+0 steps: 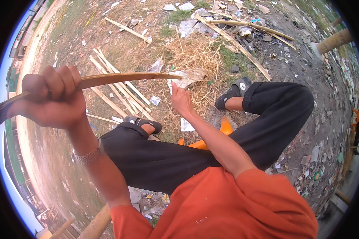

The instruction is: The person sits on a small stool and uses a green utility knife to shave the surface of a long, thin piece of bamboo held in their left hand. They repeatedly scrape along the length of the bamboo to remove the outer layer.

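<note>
My left hand, raised at the left, is closed in a fist around a long, slightly curved bamboo strip. The strip runs across in front of me, and its narrow far end reaches just above my right hand. That hand is closed with the thumb pointing up toward the tip. A thin dark line shows by the thumb, too fine to identify, and whatever the fingers hold is hidden. Beneath the strip's tip lies a pale flat piece on the straw.
Several split bamboo strips lie on the ground at the left. Straw-like shavings are heaped ahead, with longer bamboo pieces beyond. Part of an orange plastic seat shows under my legs. A bamboo post stands at the far right; litter covers the ground there.
</note>
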`<state>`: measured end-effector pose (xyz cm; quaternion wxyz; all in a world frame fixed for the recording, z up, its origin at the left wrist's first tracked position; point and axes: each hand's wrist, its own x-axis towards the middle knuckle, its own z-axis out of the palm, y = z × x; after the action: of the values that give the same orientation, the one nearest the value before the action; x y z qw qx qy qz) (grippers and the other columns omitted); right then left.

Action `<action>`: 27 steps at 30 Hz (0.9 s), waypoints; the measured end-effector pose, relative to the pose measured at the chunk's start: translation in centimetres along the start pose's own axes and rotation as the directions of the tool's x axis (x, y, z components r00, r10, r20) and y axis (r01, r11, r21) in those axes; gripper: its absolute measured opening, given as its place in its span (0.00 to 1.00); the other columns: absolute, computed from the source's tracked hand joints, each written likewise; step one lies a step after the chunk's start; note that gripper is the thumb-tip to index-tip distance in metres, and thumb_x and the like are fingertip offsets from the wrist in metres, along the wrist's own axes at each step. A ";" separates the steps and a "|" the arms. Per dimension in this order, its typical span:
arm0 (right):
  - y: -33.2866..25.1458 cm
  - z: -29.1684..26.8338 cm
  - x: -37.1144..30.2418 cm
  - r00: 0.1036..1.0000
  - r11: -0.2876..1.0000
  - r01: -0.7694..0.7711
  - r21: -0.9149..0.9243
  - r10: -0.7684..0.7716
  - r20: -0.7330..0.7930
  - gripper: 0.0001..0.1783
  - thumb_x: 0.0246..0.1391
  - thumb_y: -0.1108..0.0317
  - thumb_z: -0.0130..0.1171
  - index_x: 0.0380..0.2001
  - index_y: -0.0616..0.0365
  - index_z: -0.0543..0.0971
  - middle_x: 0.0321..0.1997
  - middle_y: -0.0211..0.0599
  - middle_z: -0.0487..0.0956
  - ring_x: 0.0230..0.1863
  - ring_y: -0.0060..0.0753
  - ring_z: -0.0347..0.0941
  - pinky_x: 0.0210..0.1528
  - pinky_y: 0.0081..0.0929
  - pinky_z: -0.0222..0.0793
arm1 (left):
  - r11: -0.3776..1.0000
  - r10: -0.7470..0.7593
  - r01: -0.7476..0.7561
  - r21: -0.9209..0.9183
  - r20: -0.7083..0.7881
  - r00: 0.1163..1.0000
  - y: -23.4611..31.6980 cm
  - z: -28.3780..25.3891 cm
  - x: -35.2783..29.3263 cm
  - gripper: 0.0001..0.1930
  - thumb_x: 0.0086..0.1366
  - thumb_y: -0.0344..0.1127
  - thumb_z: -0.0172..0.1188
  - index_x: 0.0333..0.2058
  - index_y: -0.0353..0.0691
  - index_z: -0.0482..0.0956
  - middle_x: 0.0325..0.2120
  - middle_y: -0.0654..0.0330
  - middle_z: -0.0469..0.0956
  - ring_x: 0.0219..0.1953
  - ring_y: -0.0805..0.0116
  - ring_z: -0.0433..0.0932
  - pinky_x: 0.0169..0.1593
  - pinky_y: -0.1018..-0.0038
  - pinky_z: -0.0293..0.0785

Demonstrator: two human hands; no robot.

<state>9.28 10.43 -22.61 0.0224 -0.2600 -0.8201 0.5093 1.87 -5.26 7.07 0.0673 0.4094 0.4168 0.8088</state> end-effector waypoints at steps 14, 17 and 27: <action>1.1 0.2 0.3 0.994 0.996 -0.088 -0.007 0.089 0.057 0.38 0.64 0.48 0.30 0.28 0.73 0.79 0.27 0.71 0.75 0.34 0.69 0.73 0.44 0.52 0.68 | 0.998 0.024 -0.021 0.054 -0.053 0.998 0.1 0.4 -0.7 0.31 0.57 0.73 0.40 0.19 0.49 0.56 0.11 0.70 0.45 0.14 0.77 0.41 0.22 0.76 0.41; 1.7 0.9 2.0 0.992 0.993 -0.114 -0.025 0.115 0.060 0.39 0.64 0.47 0.30 0.26 0.74 0.79 0.29 0.73 0.74 0.37 0.71 0.72 0.45 0.53 0.66 | 0.998 0.018 -0.014 0.061 -0.066 0.998 0.1 0.3 -0.4 0.30 0.58 0.72 0.40 0.19 0.49 0.56 0.11 0.70 0.45 0.14 0.77 0.41 0.22 0.76 0.41; 2.4 0.9 2.4 0.987 0.989 -0.139 -0.049 0.142 0.069 0.39 0.63 0.47 0.29 0.26 0.72 0.79 0.27 0.71 0.74 0.35 0.70 0.73 0.45 0.52 0.67 | 0.998 0.021 -0.016 0.054 -0.094 0.995 0.2 0.0 0.0 0.30 0.57 0.71 0.45 0.19 0.49 0.53 0.11 0.70 0.46 0.15 0.77 0.43 0.22 0.76 0.42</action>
<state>7.88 11.56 -25.61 -0.0490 -0.2990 -0.8110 0.5004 1.89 -5.34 7.23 0.0292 0.3764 0.4368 0.8165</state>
